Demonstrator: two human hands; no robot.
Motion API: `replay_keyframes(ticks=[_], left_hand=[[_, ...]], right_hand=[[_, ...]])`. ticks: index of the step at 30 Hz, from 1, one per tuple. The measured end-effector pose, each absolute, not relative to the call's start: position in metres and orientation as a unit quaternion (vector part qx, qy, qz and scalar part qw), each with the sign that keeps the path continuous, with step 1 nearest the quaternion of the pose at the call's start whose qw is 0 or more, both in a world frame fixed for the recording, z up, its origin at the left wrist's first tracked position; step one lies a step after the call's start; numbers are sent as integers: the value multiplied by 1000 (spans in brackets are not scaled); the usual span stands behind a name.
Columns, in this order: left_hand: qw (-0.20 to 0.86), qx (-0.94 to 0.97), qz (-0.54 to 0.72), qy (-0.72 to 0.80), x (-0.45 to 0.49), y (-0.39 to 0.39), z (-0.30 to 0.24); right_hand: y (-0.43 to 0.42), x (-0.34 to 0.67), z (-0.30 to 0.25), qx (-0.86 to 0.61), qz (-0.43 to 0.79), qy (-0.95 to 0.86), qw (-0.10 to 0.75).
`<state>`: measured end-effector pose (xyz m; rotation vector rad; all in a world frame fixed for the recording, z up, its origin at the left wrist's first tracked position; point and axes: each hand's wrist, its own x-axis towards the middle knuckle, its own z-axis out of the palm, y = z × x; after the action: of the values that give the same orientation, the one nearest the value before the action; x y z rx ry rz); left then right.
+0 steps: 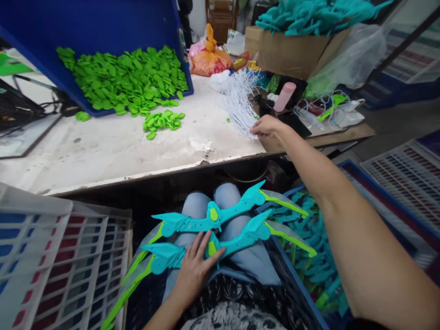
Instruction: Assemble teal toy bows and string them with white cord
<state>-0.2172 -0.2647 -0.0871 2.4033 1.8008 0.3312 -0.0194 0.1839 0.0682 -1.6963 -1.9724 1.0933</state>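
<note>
Two turquoise toy bows with lime-green limbs lie across my lap, a farther toy bow (220, 215) and a nearer toy bow (240, 240). My left hand (195, 263) rests on the middle of the nearer one, fingers stretched out beside its green centre piece. On the table, my right hand (266, 126) reaches to the near end of a bundle of white strings (239, 103). Its thumb and fingers are pinched together at the string ends; how many strings they hold is too small to tell.
A tilted blue bin (187, 75) holds many green plastic pieces, with a small pile (163, 121) before it on the table (113, 156). Turquoise parts fill a cardboard box (292, 50) and a crate (299, 288) at my right. A white plastic crate (68, 256) stands at left.
</note>
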Motion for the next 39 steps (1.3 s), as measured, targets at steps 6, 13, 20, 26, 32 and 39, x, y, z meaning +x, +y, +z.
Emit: replay_keyframes(ticks=[6,13,20,26,32,39], left_hand=[[78,813,108,567,-221,-258,-71],[114,818,238,511,-203,-244,-25],[566,678,166,438,-74,-205,-31],[738,469,118,470,-4,-190,-79],[810,319,150,470,21,-183,-95],[889,221,135,378,48,-168,-110]], right_hand=[[45,97,40,-540,606,-558,174],[-148,208,2,-651,570,-455,213],[-225,205,-46,-741,363,-423,375],[-231,196,-65,-749,286,-480,357],[-232,191,-66,-714,194,-597,310],[-231,196,-83,-731,334,-491,338]])
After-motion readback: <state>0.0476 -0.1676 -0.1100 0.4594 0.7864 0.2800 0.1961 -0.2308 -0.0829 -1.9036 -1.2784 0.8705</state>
